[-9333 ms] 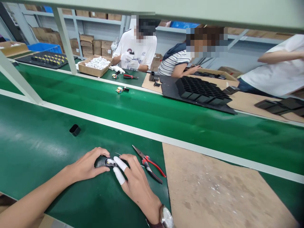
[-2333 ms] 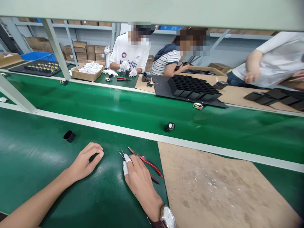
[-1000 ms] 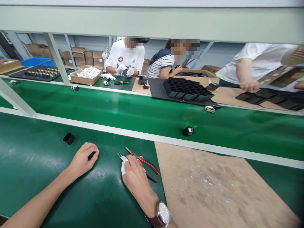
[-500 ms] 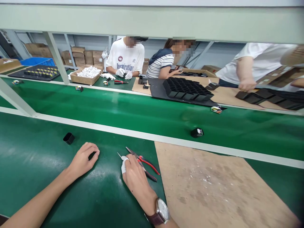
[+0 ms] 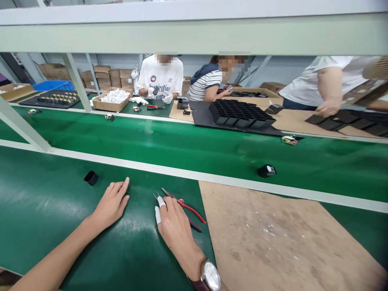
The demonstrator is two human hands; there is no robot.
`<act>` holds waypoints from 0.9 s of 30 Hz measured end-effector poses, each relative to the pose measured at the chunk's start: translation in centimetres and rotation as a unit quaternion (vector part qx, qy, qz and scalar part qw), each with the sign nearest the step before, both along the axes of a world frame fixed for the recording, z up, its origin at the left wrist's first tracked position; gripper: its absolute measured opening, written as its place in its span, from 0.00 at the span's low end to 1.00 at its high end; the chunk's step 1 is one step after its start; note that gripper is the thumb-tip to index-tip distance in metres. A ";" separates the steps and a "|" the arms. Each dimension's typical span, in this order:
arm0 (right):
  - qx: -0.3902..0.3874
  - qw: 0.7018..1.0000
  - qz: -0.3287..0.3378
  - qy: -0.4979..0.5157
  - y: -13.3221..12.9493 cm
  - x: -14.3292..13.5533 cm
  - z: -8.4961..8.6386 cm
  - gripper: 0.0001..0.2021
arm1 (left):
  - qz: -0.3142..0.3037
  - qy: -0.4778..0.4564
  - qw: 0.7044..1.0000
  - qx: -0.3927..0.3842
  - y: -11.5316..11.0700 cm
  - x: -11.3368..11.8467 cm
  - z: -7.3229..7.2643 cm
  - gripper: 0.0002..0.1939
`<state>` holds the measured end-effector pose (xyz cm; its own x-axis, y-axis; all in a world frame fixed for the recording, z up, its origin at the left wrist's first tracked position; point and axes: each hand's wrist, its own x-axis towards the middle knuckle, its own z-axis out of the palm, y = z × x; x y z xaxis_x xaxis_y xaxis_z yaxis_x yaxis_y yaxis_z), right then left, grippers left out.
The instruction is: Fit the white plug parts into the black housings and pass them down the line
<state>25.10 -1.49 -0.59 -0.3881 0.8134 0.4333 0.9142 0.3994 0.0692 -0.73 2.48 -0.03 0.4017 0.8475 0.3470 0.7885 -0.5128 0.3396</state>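
L grip (image 5: 110,202) spread nr cup (image 5: 91,178); R grip (image 5: 176,222) pinching tweezers (image 5: 155,196); box (image 5: 106,106) w/ wht pcs (image 5: 115,96).

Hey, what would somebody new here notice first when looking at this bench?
Probably the long, bright green belt crossing the middle of the view. Next, the tight block of black plastic cases on the far side, right of centre. Nearer, the right hand, with white fingertip covers, holds thin silver metal tweezers beside red-and-black metal pliers.
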 end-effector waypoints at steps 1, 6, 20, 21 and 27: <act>-0.002 1.000 0.005 0.004 0.0 0.0 0.2 0.10 | 0.020 0.005 1.000 0.009 0.0 0.0 -0.1 0.23; -0.004 0.999 0.041 0.034 -0.2 -0.2 0.6 0.11 | -0.019 -0.003 0.999 0.027 -0.1 -0.1 0.0 0.18; -0.053 0.960 0.270 0.052 -2.4 -2.2 0.4 0.07 | 0.013 -0.097 0.993 0.071 0.2 0.5 -0.1 0.05; -0.061 0.955 0.286 0.050 -2.8 -2.5 0.2 0.07 | 0.012 -0.107 0.992 0.061 0.1 0.6 -0.1 0.07; -0.086 0.951 0.291 0.050 -3.4 -2.9 -0.2 0.07 | 0.006 -0.119 0.992 0.035 -0.4 1.0 0.3 0.21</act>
